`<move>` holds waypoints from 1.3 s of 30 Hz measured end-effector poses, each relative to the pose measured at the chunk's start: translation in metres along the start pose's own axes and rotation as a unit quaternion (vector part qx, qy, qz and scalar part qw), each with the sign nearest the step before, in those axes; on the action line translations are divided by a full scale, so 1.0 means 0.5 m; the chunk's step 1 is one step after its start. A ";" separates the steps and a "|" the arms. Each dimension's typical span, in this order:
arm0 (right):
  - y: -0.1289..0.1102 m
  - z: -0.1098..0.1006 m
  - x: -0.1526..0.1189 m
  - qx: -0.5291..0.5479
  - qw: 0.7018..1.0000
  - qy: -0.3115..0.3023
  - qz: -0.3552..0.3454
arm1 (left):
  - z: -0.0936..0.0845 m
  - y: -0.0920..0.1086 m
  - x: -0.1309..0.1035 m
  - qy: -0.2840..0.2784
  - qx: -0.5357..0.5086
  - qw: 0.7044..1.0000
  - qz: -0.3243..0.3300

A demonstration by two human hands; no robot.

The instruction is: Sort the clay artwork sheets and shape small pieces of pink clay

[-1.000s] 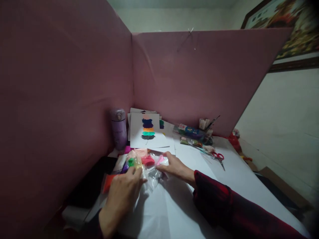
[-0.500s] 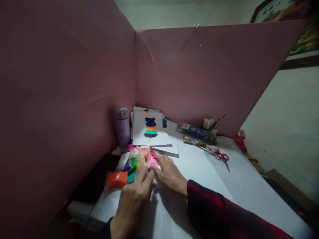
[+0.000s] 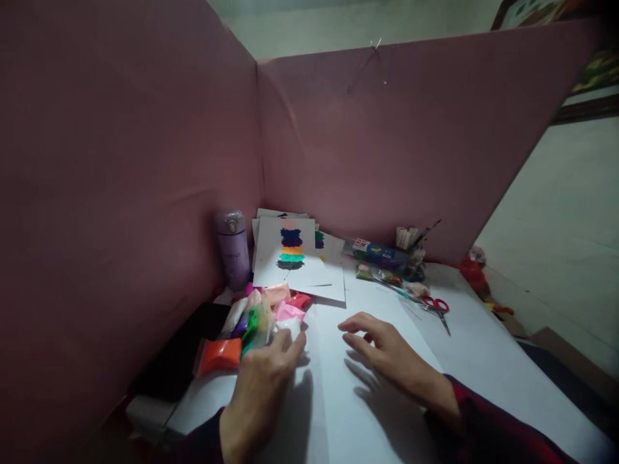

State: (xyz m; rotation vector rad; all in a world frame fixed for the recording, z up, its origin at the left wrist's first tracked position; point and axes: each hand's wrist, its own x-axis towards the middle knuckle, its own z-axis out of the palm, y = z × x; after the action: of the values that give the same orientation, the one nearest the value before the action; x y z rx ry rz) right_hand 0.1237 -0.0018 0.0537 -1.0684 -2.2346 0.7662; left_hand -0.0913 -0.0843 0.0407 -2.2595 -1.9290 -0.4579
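My left hand [image 3: 265,380] is at the near right edge of a pile of small clear packets of coloured modelling clay. Its thumb and forefinger close on a white clay packet [image 3: 289,325], partly hidden by the fingers. Just beyond lie a pink packet [image 3: 289,312], a red one [image 3: 300,301] and a peach one [image 3: 276,294]. A green packet [image 3: 250,328] and an orange packet [image 3: 220,354] lie to the left. My right hand [image 3: 382,348] hovers over the white paper to the right, fingers curved and apart, holding nothing.
A purple bottle [image 3: 234,254] stands in the left corner against the pink partition [image 3: 338,148]. Beside it are sheets with painted colour bands [image 3: 291,250]. Red-handled scissors [image 3: 436,306], a plastic pouch [image 3: 374,253] and a brush [image 3: 428,233] lie at the back right. A black object [image 3: 181,351] lies left.
My right hand has drawn away from the packets to the right and opened. The white packet now shows at my left fingertips. The view has shifted slightly.
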 end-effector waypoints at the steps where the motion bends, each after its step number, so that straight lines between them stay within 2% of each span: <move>1: 0.006 -0.010 -0.013 0.006 1.000 0.027 -0.009 | -0.010 0.008 -0.001 0.002 -0.073 0.997 -0.015; 2: 0.013 -0.016 -0.026 0.011 0.998 0.063 -0.022 | -0.020 0.018 -0.002 -0.005 -0.161 0.987 -0.029; 3: 0.021 -0.019 -0.037 0.014 0.993 0.106 -0.040 | -0.031 0.029 0.000 -0.024 -0.262 0.964 -0.045; 4: 0.028 -0.019 -0.047 0.013 0.987 0.149 -0.063 | -0.042 0.041 0.005 -0.061 -0.363 0.927 -0.066; 5: 0.036 -0.016 -0.056 0.007 0.979 0.185 -0.088 | -0.051 0.053 0.012 -0.108 -0.462 0.875 -0.095; 7: 0.048 -0.006 -0.067 -0.020 0.964 0.224 -0.139 | -0.066 0.078 0.034 -0.183 -0.630 0.741 -0.143; 9: 0.056 0.004 -0.073 -0.054 0.955 0.226 -0.183 | -0.071 0.103 0.063 -0.210 -0.749 0.604 -0.172; 10: 0.058 0.008 -0.074 -0.065 0.952 0.224 -0.196 | -0.070 0.115 0.079 -0.220 -0.781 0.554 -0.184; 11: 0.058 0.010 -0.075 -0.069 0.950 0.226 -0.202 | -0.067 0.125 0.094 -0.228 -0.800 0.520 -0.194; 12: 0.058 0.011 -0.076 -0.069 0.949 0.231 -0.203 | -0.062 0.134 0.109 -0.237 -0.805 0.506 -0.199; 13: 0.058 0.011 -0.076 -0.064 0.949 0.238 -0.196 | -0.056 0.142 0.123 -0.240 -0.801 0.511 -0.200; 17: 0.059 0.003 -0.076 -0.033 0.947 0.285 -0.147 | -0.024 0.155 0.165 -0.226 -0.768 0.578 -0.158; 18: 0.059 0.001 -0.076 -0.031 0.943 0.299 -0.141 | -0.015 0.155 0.172 -0.225 -0.769 0.581 -0.147; 22: 0.060 -0.003 -0.073 -0.051 0.934 0.326 -0.137 | 0.024 0.159 0.195 -0.202 -0.798 0.549 -0.145; 23: 0.059 -0.001 -0.073 -0.058 0.932 0.330 -0.136 | 0.035 0.162 0.201 -0.189 -0.801 0.549 -0.147; 25: 0.056 0.005 -0.073 -0.065 0.932 0.332 -0.130 | 0.053 0.170 0.214 -0.157 -0.795 0.568 -0.144; 28: 0.050 0.001 -0.069 -0.050 0.935 0.328 -0.122 | 0.066 0.185 0.239 -0.128 -0.763 0.614 -0.154; 31: 0.058 -0.047 -0.055 -0.032 0.932 0.353 -0.077 | 0.060 0.197 0.269 -0.133 -0.739 0.641 -0.158; 33: 0.086 -0.105 -0.038 -0.045 0.919 0.391 -0.004 | 0.049 0.204 0.291 -0.118 -0.736 0.651 -0.142; 34: 0.108 -0.136 -0.027 -0.065 0.919 0.388 0.035 | 0.044 0.208 0.302 -0.108 -0.736 0.655 -0.132; 36: 0.165 -0.194 -0.004 -0.152 0.919 0.349 0.105 | 0.038 0.218 0.328 -0.093 -0.738 0.660 -0.108; 37: 0.195 -0.216 0.008 -0.211 0.920 0.306 0.124 | 0.038 0.224 0.341 -0.089 -0.738 0.661 -0.098; 39: 0.253 -0.244 0.027 -0.239 0.926 0.265 0.126 | 0.044 0.235 0.369 -0.078 -0.739 0.663 -0.086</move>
State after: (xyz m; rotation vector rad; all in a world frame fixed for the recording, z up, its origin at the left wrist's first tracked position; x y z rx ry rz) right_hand 0.2624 0.1064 0.0541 -1.5913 -1.8589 -0.0154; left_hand 0.0516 0.0754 0.0890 -2.6808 -2.0315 -2.7740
